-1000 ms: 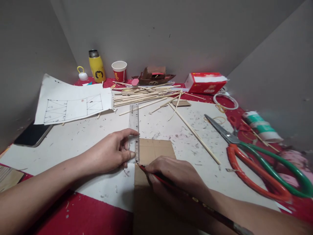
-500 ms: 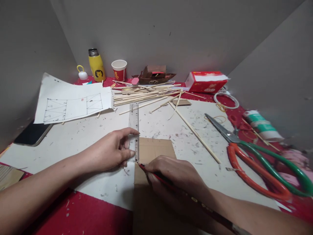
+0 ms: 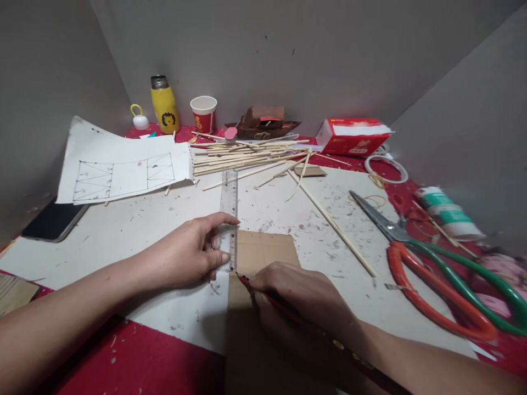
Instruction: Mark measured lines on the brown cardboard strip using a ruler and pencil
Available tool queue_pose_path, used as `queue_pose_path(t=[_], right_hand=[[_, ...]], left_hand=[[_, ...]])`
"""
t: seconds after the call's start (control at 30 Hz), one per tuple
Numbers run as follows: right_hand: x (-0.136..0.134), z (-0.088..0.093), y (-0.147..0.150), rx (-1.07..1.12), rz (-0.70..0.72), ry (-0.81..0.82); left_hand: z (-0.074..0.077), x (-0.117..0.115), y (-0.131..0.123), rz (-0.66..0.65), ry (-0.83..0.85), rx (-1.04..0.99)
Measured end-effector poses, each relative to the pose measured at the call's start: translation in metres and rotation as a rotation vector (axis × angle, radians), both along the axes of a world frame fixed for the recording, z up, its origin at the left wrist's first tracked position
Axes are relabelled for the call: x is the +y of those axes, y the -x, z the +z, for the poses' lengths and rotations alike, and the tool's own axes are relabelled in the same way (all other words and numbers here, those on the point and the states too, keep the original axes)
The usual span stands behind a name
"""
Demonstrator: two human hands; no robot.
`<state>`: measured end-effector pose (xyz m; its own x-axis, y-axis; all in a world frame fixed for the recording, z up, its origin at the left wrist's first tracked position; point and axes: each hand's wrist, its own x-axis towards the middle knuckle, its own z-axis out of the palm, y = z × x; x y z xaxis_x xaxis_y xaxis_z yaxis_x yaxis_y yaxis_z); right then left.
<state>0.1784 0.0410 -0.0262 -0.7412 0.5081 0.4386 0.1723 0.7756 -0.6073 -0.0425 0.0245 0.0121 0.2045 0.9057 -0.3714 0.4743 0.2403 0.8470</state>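
A clear ruler lies lengthwise along the left edge of a piece of brown cardboard. My left hand holds it down, index finger and thumb on the ruler, the other fingers curled beside it. In my right hand is a dark red pencil, pinched near its point. The pencil's tip touches the cardboard just below the ruler's near end. My right hand and forearm hide part of the cardboard.
Several thin wooden sticks lie behind the ruler. Large scissors rest at right, a paper with a drawing and a phone at left. A yellow bottle, a paper cup, a model boat and a red tissue pack stand behind.
The whole view has shifted slightly. Both hands keep nearly the same place, with the ruler still held and the pencil's tip still near the ruler's end.
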Motion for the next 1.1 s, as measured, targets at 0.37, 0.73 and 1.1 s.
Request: queue_pose_path(t=[0.37, 0.73, 1.1], right_hand=[[-0.0003, 0.0067, 0.0011, 0.000, -0.004, 0.019], [-0.0001, 0.0074, -0.0008, -0.021, 0.018, 0.064], [-0.0007, 0.0067, 0.0004, 0.011, 0.038, 0.054]], left_hand=[[-0.0030, 0.0006, 0.0015, -0.018, -0.021, 0.016], [-0.0019, 0.0007, 0.0014, -0.009, -0.013, 0.006], [-0.0029, 0.0001, 0.0016, -0.004, -0.046, 0.024]])
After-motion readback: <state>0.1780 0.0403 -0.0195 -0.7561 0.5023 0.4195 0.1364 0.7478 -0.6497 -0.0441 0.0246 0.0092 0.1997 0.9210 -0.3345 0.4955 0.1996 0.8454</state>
